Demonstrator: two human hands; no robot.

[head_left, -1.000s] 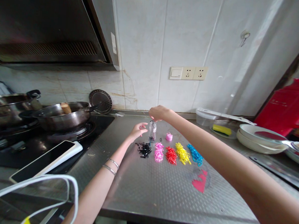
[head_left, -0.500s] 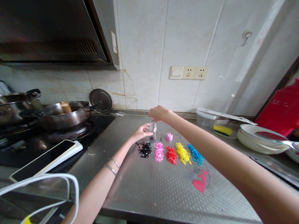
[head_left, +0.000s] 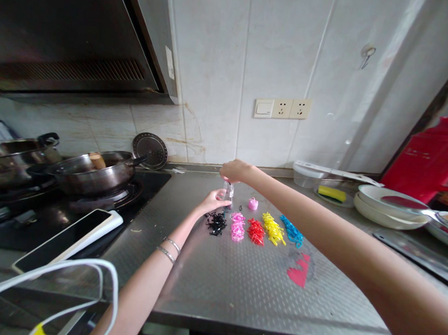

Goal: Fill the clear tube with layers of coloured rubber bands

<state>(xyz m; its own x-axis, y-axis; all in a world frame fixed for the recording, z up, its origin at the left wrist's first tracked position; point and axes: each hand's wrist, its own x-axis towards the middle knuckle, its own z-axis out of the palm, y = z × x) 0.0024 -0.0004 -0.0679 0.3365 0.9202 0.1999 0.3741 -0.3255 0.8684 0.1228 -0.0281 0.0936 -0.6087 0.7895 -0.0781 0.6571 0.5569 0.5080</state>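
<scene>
My left hand [head_left: 215, 201] is closed round a small clear jar [head_left: 229, 192], which stands on the metal counter with dark bits low inside it. Directly above the jar's mouth is my right hand [head_left: 236, 171], its fingers pinched together and pointing down; a dark speck shows beneath them, too small to name. Close by lie a pile of black rubber bands [head_left: 216, 223], a pink pile [head_left: 237, 227], a red pile [head_left: 256, 232], a yellow pile [head_left: 273, 229] and a blue pile [head_left: 292, 231]. A pink lid [head_left: 252, 203] and a single black band [head_left: 240, 208] sit right of the jar.
Left is a stove with a pan [head_left: 94, 172] and a white power bank or phone-like device [head_left: 71, 241]; a white cable [head_left: 104, 264] loops in front. On the right are a yellow sponge [head_left: 331, 194], stacked bowls [head_left: 390, 213] and a red thermos [head_left: 429, 160]. A red heart-shaped patch [head_left: 298, 274] marks the counter.
My left hand's fingers have closed onto the jar, having been spread beside it. My right hand has shifted slightly and stays over the jar's mouth. The piles look unchanged.
</scene>
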